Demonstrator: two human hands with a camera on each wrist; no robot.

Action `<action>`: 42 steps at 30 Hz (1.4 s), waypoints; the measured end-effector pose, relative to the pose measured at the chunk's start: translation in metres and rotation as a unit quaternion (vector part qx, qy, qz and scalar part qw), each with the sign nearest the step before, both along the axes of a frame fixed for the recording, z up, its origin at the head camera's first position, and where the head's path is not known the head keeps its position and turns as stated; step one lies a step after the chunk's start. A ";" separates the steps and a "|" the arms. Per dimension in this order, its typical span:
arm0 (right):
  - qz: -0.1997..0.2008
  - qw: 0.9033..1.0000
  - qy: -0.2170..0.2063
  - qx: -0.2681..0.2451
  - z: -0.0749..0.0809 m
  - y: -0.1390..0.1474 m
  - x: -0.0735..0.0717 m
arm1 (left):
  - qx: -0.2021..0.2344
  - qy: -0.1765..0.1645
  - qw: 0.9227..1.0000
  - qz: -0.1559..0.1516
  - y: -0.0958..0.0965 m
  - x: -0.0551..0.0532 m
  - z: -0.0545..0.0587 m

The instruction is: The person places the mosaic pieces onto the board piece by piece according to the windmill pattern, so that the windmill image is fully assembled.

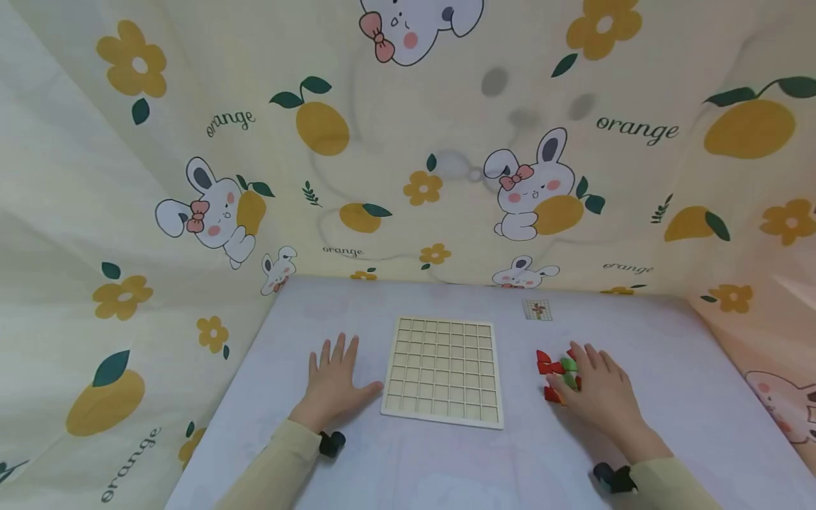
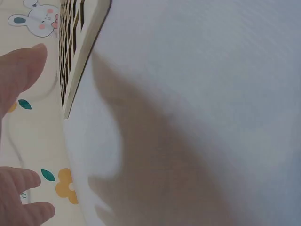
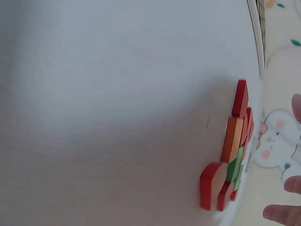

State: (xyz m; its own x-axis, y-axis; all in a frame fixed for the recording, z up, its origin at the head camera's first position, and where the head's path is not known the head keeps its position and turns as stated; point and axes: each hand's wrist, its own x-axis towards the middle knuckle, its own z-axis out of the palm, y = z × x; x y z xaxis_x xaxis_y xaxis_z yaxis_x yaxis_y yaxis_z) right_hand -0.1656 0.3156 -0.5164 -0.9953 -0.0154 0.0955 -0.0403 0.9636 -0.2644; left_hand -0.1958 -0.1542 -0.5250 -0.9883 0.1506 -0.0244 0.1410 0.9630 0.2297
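Note:
My left hand (image 1: pixel 333 386) is spread with straight fingers at the left side of a pale square grid board (image 1: pixel 443 372). Its thumb tip comes close to the board's left edge; whether they touch I cannot tell. On the right, my right hand (image 1: pixel 602 397) hovers over a small cluster of red blocks (image 1: pixel 550 367) and green blocks (image 1: pixel 569 364), its fingers extended and partly hiding them. The right wrist view shows an orange block (image 3: pixel 232 140) among the red and green ones, with the fingertips (image 3: pixel 277 213) apart from them.
A small card (image 1: pixel 537 310) with a gridded pinwheel-like picture lies behind the blocks. The white tabletop (image 1: pixel 446 467) meets a printed curtain (image 1: pixel 408 219) at the back and sides. Black wrist cameras sit on both wrists.

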 end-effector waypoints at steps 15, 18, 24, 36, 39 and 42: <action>-0.101 0.964 -0.130 -0.211 -0.007 0.034 -0.023 | 0.242 -0.051 0.969 0.029 0.018 -0.007 -0.008; -0.107 0.959 -0.140 -0.224 -0.006 0.039 -0.022 | 0.273 -0.069 0.958 0.048 0.022 -0.007 -0.009; -0.101 0.953 -0.152 -0.242 -0.014 0.046 -0.020 | 0.313 -0.089 0.944 0.053 0.026 -0.009 -0.014; -0.136 0.937 -0.152 -0.283 -0.022 0.038 -0.032 | 0.354 -0.107 0.929 -0.003 0.026 -0.011 -0.022; -0.144 0.935 -0.153 -0.287 -0.020 0.038 -0.035 | 0.344 -0.110 0.932 -0.003 0.029 -0.012 -0.022; -0.154 0.933 -0.157 -0.286 -0.018 0.036 -0.037 | 0.336 -0.112 0.935 0.002 0.031 -0.013 -0.021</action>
State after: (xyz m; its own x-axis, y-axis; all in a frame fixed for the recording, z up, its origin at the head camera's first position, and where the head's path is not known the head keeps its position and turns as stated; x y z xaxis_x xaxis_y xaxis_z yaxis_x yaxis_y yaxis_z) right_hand -0.2026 0.3520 -0.5345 -0.9247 0.2393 -0.2961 0.3803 0.6150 -0.6907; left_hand -0.2090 -0.1233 -0.5458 -0.9704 0.2022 -0.1317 0.0137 0.5908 0.8067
